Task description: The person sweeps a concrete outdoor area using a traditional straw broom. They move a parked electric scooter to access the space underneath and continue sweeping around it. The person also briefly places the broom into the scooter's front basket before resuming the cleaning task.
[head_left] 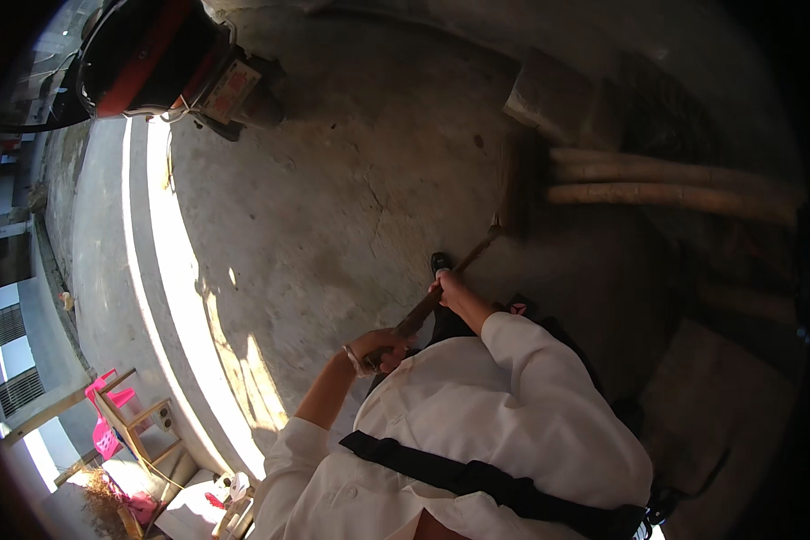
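Observation:
A broom (479,249) with a brown stick handle slants away from my body toward the upper right. Its dark, dim head (520,180) rests on or close to the concrete floor, near the ends of some bamboo poles. My left hand (380,349), with a bracelet at the wrist, is wrapped round the near end of the handle in front of my waist. Farther along, my right hand (453,290) grips the same handle. The dark tip of my shoe (439,262) shows just beyond the right hand.
Bamboo poles (657,183) lie at the right, below a pale block (549,90). A red and black motor scooter (157,63) stands at the upper left. Sunlight stripes the floor on the left. At the lower left are a wooden chair (139,418) and pink items (106,436).

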Demonstrator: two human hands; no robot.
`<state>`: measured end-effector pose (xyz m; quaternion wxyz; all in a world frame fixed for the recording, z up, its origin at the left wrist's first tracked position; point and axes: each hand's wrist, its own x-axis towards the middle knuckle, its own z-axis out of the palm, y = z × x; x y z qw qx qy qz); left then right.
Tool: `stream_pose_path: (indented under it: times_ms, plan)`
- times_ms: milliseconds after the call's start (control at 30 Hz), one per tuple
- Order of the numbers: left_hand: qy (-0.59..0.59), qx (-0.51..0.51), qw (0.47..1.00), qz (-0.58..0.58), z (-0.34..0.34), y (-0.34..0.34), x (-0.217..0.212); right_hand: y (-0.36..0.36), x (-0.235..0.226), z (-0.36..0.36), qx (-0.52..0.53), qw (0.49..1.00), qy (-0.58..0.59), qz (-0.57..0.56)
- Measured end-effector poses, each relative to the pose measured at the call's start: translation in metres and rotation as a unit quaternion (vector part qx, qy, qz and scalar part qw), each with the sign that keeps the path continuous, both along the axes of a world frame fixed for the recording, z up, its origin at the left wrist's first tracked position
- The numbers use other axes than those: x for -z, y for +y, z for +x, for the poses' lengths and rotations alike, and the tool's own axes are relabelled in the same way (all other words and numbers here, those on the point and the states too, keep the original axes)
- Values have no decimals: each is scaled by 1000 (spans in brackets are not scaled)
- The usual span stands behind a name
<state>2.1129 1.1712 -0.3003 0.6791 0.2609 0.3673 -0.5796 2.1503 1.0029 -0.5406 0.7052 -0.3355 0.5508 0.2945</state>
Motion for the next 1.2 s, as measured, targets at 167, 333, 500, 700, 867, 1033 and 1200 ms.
stream_pose_path:
  times_ms: [167,333,500,700,867,1033,1200]
  plan:
    - [-54,-18,994,90,2,13,-61,63,-36,22,-27,998,23,50]
    - [-102,41,990,86,28,24,-90,70,-80,54,19,982,-61,178]
    - [-80,-5,996,40,65,20,-59,48,-68,111,-38,985,-100,134]
    - [1,-136,989,-51,117,20,8,34,-36,182,-104,994,2,-35]
    - [-2,-117,993,17,136,89,-42,126,-38,180,-97,994,42,26]
    - [-80,-67,992,65,162,131,-83,189,-94,210,-70,992,-18,100]
    - [-51,-62,993,83,230,114,-111,170,-104,273,-30,989,-59,133]
